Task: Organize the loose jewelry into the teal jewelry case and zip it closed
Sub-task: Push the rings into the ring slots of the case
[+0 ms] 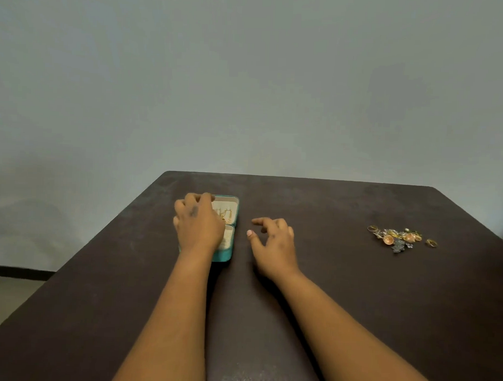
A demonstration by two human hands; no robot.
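The teal jewelry case (pixel 230 204) lies open on the dark table, both cream-lined halves facing up, with a few gold pieces in the far half. My left hand (pixel 197 222) rests on top of the case and covers most of its left side, fingers curled over the far left edge. My right hand (pixel 274 242) hovers just to the right of the case with fingers spread and nothing in it. A pile of loose jewelry (pixel 401 239), gold rings, orange round pieces and silver bits, lies far to the right.
The dark brown table (pixel 326 292) ends against a plain grey wall at the back. Its left edge runs diagonally past the case, with floor visible below at the left.
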